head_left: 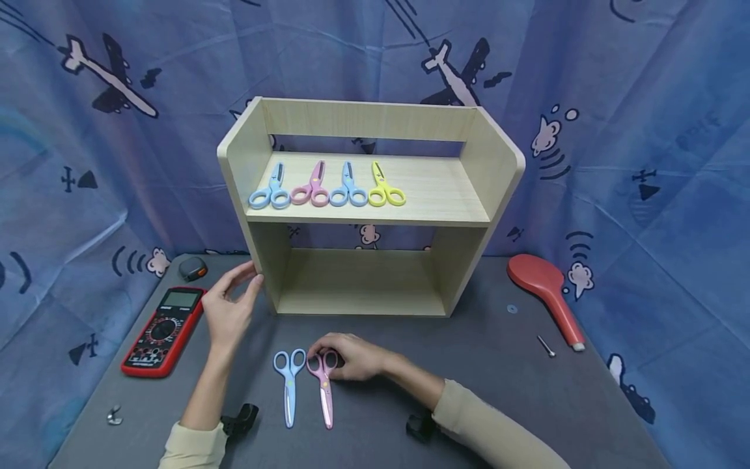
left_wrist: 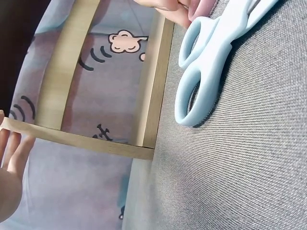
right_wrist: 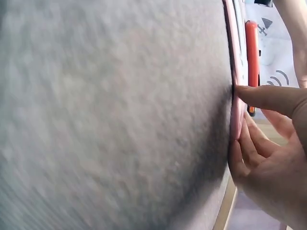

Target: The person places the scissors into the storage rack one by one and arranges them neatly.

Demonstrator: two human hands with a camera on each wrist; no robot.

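My left hand (head_left: 230,316) holds the front edge of the left side panel of a pale wooden shelf (head_left: 360,314), fingers and thumb right at the board. In the left wrist view, the left hand (left_wrist: 12,177) shows at the panel's edge. Low over the table, my right hand (head_left: 359,357) grips the handle loops of pink scissors (head_left: 325,397). The right wrist view shows its fingertips on the pink scissors (right_wrist: 237,115), seen edge-on. Beside them lie blue scissors (head_left: 290,391), handles toward the shelf. On the upper board, two blue scissors (head_left: 274,189), pink scissors (head_left: 313,185) and yellow scissors (head_left: 383,185) form a row.
A red multimeter (head_left: 165,332) lies left, with a small black device (head_left: 193,268) behind it and a small metal piece (head_left: 114,415) nearer the front. Rightward are a red paddle-shaped object (head_left: 545,286), a bolt (head_left: 546,346) and a washer (head_left: 512,309). A blue patterned curtain (head_left: 662,195) hangs behind.
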